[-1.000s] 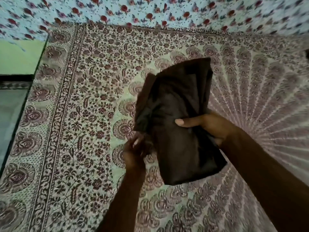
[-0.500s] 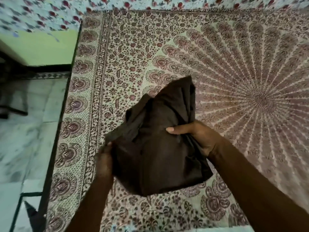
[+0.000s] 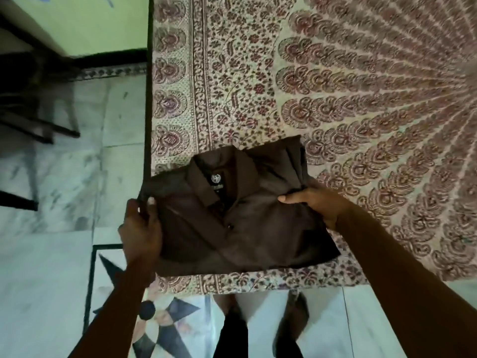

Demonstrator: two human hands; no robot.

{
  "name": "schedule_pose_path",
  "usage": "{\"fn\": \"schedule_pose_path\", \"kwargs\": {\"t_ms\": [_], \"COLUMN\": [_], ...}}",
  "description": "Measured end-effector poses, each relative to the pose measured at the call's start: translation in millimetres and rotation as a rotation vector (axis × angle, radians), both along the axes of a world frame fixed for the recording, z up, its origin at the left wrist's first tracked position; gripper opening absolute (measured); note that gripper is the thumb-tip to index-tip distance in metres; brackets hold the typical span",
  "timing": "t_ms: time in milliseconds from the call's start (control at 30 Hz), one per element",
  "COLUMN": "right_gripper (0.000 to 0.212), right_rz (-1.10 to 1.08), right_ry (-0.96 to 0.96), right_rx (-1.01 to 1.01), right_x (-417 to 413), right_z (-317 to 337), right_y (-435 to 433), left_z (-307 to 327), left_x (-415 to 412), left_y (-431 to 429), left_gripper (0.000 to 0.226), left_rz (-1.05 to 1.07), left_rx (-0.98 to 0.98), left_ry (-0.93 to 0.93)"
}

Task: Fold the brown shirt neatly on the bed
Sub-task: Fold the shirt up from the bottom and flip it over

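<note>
The brown shirt is folded into a rough rectangle, collar and neck label facing up. It lies over the near left corner of the bed, which is covered by a patterned maroon and cream sheet. My left hand grips the shirt's left edge, thumb on top, beyond the bed's side. My right hand holds the shirt's right side, thumb pressed on the cloth and fingers under it.
The bed's left edge runs down the frame with a marble floor beside it. Dark furniture legs stand at the far left. My feet are on the floor below the bed's near edge.
The shirt, held up bunched in both hands before, has come down flat with its collar side up at the bed's corner. The view has tilted down toward the floor.
</note>
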State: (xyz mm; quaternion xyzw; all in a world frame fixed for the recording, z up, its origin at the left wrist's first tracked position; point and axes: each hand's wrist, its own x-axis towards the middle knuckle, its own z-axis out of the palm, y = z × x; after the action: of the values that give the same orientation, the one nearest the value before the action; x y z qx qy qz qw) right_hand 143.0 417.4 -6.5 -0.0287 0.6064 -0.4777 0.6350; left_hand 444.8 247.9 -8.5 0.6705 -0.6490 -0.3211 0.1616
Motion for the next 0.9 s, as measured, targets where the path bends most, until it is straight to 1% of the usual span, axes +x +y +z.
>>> {"fn": "schedule_pose_path", "kwargs": {"t_ms": [33, 67, 133, 167, 233, 267, 300, 367, 400, 467, 500, 533, 567, 600, 633, 667, 700, 733, 767, 833, 900], "right_gripper": [0.081, 0.085, 0.078, 0.081, 0.103, 0.112, 0.114, 0.108, 0.107, 0.113, 0.11, 0.099, 0.083, 0.07, 0.067, 0.071, 0.073, 0.07, 0.066, 0.06, 0.049], "right_rz": [-0.022, -0.058, -0.15, -0.172, -0.143, -0.088, -0.013, 0.042, -0.009, -0.13, -0.146, -0.156, -0.134, -0.096, -0.041, 0.025, 0.1, 0.14, 0.138, 0.085, 0.05], "right_ry": [0.024, 0.056, 0.16, 0.215, 0.321, 0.371, 0.407, 0.435, 0.385, 0.293, 0.275, 0.263, 0.275, 0.322, 0.402, 0.5, 0.613, 0.724, 0.834, 1.08, 1.275], "right_rx": [0.038, 0.062, 0.111, 0.145, 0.255, 0.297, 0.325, 0.35, 0.346, 0.344, 0.348, 0.359, 0.383, 0.416, 0.448, 0.489, 0.526, 0.546, 0.55, 0.493, 0.43], "right_x": [5, 10, 19, 23, 29, 34, 40, 54, 59, 67, 69, 73, 77, 81, 82, 83, 82, 81, 80, 75, 67], "right_z": [-10, -19, -35, -38, -36, -32, -27, -15, -10, -12, -15, -18, -18, -19, -25, -27, -28, -27, -25, -21, -23], "right_y": [-1, 1, 12, 20, 43, 54, 64, 78, 83, 96, 100, 102, 100, 99, 99, 96, 91, 84, 76, 59, 41], "left_z": [-8, -14, -23, -24, -22, -21, -20, -22, -23, -23, -24, -26, -29, -32, -35, -35, -34, -32, -30, -27, -27], "left_x": [7, 14, 29, 38, 49, 55, 60, 67, 68, 66, 66, 66, 67, 67, 67, 65, 62, 58, 52, 40, 26], "left_y": [-2, 0, 3, 6, 13, 16, 19, 22, 23, 23, 23, 23, 24, 26, 27, 29, 29, 28, 26, 17, 0], "left_gripper": [0.043, 0.053, 0.069, 0.073, 0.081, 0.086, 0.091, 0.096, 0.092, 0.082, 0.078, 0.075, 0.074, 0.075, 0.077, 0.078, 0.079, 0.078, 0.074, 0.062, 0.055], "left_rz": [-0.031, -0.069, -0.104, -0.118, -0.193, -0.244, -0.292, -0.335, -0.333, -0.308, -0.299, -0.305, -0.314, -0.317, -0.31, -0.293, -0.27, -0.251, -0.235, -0.216, -0.252], "left_rx": [0.06, 0.127, 0.246, 0.281, 0.328, 0.355, 0.377, 0.392, 0.377, 0.322, 0.296, 0.278, 0.274, 0.283, 0.288, 0.275, 0.23, 0.159, 0.07, -0.101, -0.174], "left_ry": [-0.008, -0.014, -0.032, -0.024, -0.014, -0.029, -0.039, -0.02, -0.001, 0.036, 0.036, 0.019, -0.011, -0.055, -0.111, -0.163, -0.19, -0.185, -0.162, -0.109, -0.071]}}
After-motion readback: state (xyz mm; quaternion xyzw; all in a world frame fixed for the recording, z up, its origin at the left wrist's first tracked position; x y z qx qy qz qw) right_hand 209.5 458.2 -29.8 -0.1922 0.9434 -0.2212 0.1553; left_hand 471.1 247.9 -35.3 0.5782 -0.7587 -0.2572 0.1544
